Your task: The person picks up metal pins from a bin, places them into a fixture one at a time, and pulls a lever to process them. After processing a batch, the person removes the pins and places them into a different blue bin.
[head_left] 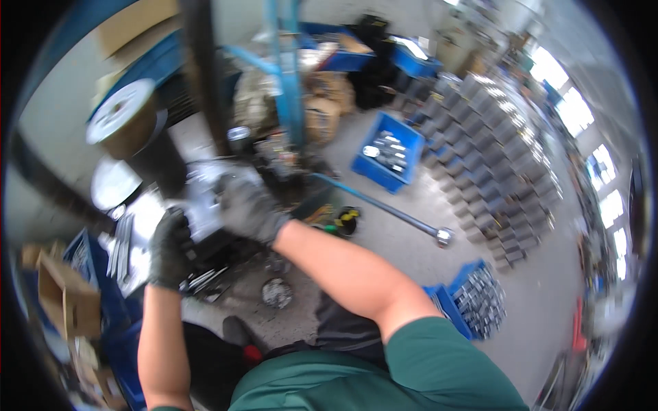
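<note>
My left hand (171,250), in a dark grey work glove, is over the front of a metal worktable (142,229). Its fingers are curled, and what they hold, if anything, is too dark to make out. My right hand (247,209), also gloved, hovers at or touches the right part of the same table, beside a shiny metal plate (203,205). Motion smears its fingers, so their closure is unclear. Left of my left hand lie several slim metal bars (122,246). Behind the hands is a dark cylinder (156,168) of a machine.
A blue lever with a metal ball end (444,237) juts out to the right. Farther off are a blue bin of metal parts (389,152) and a tall stack of grey cylinders (490,161). Another filled blue bin (449,308) stands near right; cardboard boxes (67,294) are at left.
</note>
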A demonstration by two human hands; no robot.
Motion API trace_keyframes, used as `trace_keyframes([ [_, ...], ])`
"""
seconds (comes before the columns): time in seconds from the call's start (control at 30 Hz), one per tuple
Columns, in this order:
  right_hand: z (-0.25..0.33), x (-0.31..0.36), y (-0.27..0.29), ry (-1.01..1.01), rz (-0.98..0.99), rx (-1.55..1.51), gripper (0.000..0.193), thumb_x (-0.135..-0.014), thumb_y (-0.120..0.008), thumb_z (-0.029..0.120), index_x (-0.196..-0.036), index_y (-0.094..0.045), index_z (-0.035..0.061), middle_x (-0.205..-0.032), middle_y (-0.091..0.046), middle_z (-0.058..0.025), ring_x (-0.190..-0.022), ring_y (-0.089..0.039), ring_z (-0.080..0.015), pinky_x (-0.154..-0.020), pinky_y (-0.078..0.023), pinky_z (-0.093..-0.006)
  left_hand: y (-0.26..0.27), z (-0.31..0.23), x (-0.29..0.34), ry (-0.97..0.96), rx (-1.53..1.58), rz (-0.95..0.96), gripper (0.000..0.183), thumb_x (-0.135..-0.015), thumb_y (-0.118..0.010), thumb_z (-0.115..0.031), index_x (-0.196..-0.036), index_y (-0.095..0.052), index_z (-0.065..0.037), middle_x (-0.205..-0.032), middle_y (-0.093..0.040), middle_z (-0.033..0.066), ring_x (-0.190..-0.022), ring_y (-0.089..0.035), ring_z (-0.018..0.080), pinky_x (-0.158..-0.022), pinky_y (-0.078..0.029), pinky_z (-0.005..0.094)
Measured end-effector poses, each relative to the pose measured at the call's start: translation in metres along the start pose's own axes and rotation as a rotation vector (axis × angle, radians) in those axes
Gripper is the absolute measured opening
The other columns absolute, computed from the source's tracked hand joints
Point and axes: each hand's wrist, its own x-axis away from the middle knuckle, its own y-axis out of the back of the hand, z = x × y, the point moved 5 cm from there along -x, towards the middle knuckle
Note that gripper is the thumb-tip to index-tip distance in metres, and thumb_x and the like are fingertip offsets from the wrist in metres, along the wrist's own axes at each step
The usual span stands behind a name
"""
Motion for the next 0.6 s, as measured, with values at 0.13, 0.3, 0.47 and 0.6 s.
trace_keyframes([
  [0.13, -0.023, -0.008, 0.015, -0.061, -0.082, 0.135, 0.027, -0.079, -0.065, 0.015, -0.104, -0.067, 0.0043, -0.087, -0.07, -0.0235, -0.085, -0.069, -0.043, -0.077, -0.055, -0.0512, -0.014, -0.006, 0.005, -0.054, 0.097, -0.049, 0.01, -0.094, -0.069, -0.019, -0.093, -0.059, -0.018, -0.07, -0.048, -0.0091, -0.054, -0.039, 0.0038, -0.045, -0.031, 0.0205],
  [0.3, -0.034, -0.016, 0.006, -0.254, 0.085, 0.341, 0.028, -0.082, -0.069, 0.018, -0.106, -0.067, 0.003, -0.089, -0.071, -0.0238, -0.09, -0.071, -0.042, -0.081, -0.056, -0.0495, -0.004, -0.004, 0.01, -0.116, 0.144, 0.003, 0.017, -0.09, -0.075, -0.018, -0.1, -0.062, -0.012, -0.084, -0.063, -0.0011, -0.065, -0.054, 0.0059, -0.05, -0.041, 0.0195],
  [0.47, -0.029, -0.018, -0.005, -0.27, 0.249, 0.401, 0.031, -0.08, -0.071, 0.017, -0.107, -0.068, 0.0033, -0.095, -0.072, -0.0234, -0.095, -0.07, -0.0409, -0.085, -0.056, -0.0485, -0.002, -0.008, 0.011, -0.091, 0.168, -0.009, 0.019, -0.09, -0.076, -0.018, -0.102, -0.063, -0.011, -0.086, -0.063, 0.0005, -0.067, -0.055, 0.0065, -0.05, -0.042, 0.0185],
  [0.6, -0.029, -0.021, -0.002, -0.265, 0.214, 0.376, 0.028, -0.08, -0.07, 0.016, -0.104, -0.068, 0.0023, -0.094, -0.072, -0.0242, -0.094, -0.07, -0.0405, -0.084, -0.056, -0.0464, -0.002, -0.008, 0.011, -0.069, 0.186, 0.009, 0.02, -0.091, -0.076, -0.019, -0.103, -0.063, -0.011, -0.087, -0.063, 0.0014, -0.069, -0.056, 0.0068, -0.051, -0.043, 0.0181],
])
